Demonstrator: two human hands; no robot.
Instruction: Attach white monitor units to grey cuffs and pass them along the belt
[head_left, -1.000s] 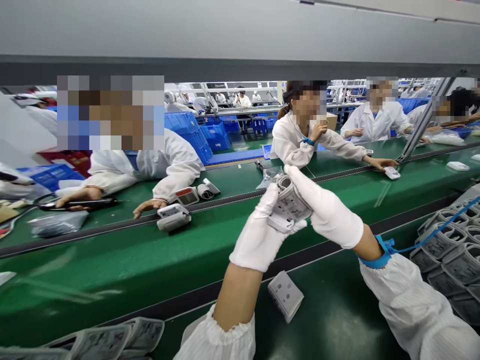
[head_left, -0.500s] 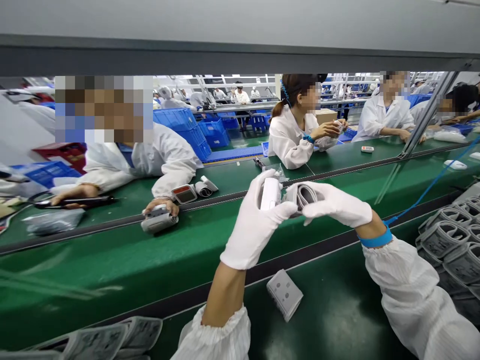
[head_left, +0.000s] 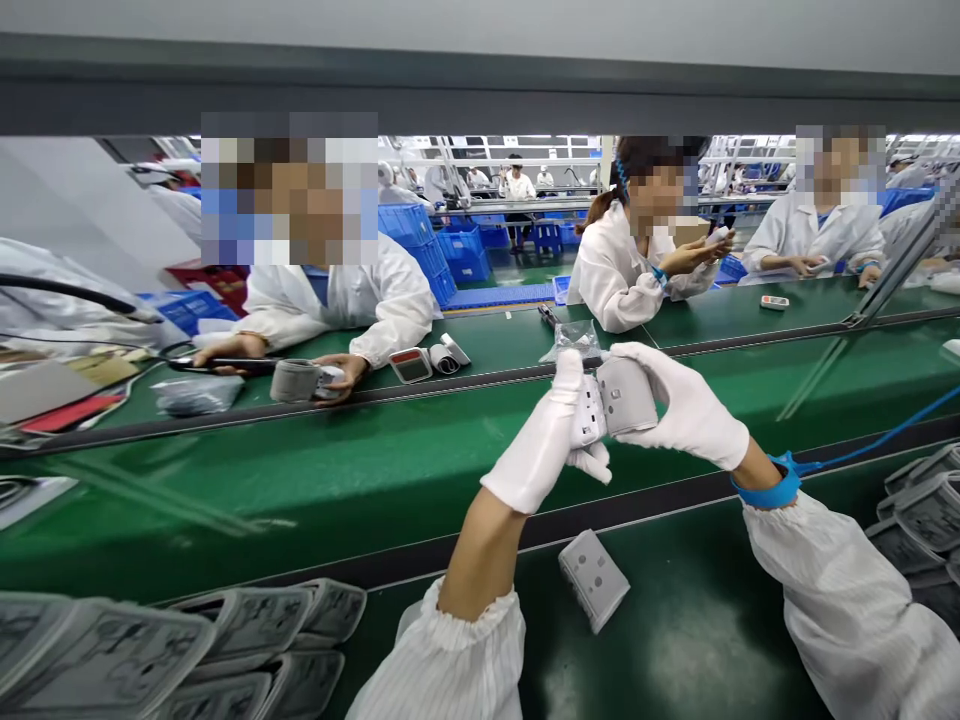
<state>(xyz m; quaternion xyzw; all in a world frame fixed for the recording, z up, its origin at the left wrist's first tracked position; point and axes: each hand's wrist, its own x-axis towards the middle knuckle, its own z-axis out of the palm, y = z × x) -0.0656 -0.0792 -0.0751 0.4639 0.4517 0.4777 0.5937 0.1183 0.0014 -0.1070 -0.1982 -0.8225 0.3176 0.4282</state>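
Both white-gloved hands hold a small device with a grey cuff point(head_left: 627, 397) above the green belt, its white perforated face point(head_left: 589, 412) turned toward my left hand. My left hand point(head_left: 541, 432) grips the white end, and my right hand point(head_left: 684, 402) wraps over the grey part from the right. Below them, a flat grey rectangular part with round holes point(head_left: 593, 580) lies on the dark green bench. Part of the device is hidden by my gloved fingers.
Grey cuffs lie stacked at bottom left point(head_left: 255, 630) and right point(head_left: 919, 515). A green conveyor belt point(head_left: 225, 510) runs across the view. Beyond it, co-workers in white coats handle similar units. A clear bag point(head_left: 576, 342) lies on the far belt, with blue crates point(head_left: 409, 225) behind.
The view has swung, shifting the scene rightward. I have turned the device so its grey cuff and white perforated face now show, and my right hand has moved around it.
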